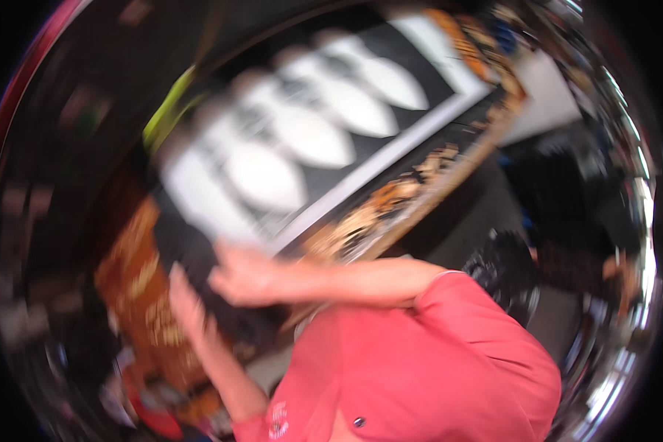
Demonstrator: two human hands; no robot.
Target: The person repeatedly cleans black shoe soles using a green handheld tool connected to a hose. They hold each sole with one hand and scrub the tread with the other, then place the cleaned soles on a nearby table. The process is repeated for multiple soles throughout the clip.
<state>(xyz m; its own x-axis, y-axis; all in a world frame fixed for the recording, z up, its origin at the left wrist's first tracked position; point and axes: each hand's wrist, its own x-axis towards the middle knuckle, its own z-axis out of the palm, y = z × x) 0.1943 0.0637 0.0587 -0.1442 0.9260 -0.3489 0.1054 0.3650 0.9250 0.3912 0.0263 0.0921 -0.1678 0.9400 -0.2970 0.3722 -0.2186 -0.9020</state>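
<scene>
Motion blur smears much of the picture. A dark panel with a white border [390, 158] lies on the table, slanting up to the right. Several white pointed oval shapes [269, 177] sit in a row on it, with greyish blurred marks near their far ends. My right hand [247, 276] is over the panel's near left corner, its thumb raised and the other fingers too smeared to read. Whether it touches the border I cannot tell. To the left, my left hand [189, 302] is held up with fingers stretched out and nothing visible in it.
The table's wooden edge [420, 210] carries tan and dark blotches. An orange-brown mottled surface [136, 287] lies to the left. Beyond the panel is a yellow-green strip [168, 110]. A shiny black bundle [501, 269] stands at the right, and a pale board [541, 96] at the far right.
</scene>
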